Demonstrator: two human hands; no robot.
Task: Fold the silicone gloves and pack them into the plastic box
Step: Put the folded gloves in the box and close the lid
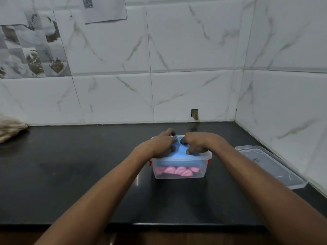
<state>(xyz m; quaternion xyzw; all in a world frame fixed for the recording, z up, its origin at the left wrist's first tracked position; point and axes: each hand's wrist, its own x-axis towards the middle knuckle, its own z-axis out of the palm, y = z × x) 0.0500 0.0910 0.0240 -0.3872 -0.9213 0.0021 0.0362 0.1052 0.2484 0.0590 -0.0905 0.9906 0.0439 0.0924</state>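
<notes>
A clear plastic box (pixel 178 175) with red clips stands on the black counter, centre of the head view. A folded pink silicone glove (pixel 177 170) lies at its bottom, fingers showing through the front wall. A blue silicone glove (pixel 178 154) lies on top, level with the rim. My left hand (pixel 163 145) presses on the blue glove's left part, fingers curled on it. My right hand (pixel 196 143) presses the glove's right part. The far end of the box is hidden behind both hands.
The box's clear lid (pixel 270 165) lies flat on the counter to the right, near the tiled side wall. A brownish cloth (pixel 10 128) sits at the far left by the back wall. The counter's front edge (pixel 159 225) runs below my forearms.
</notes>
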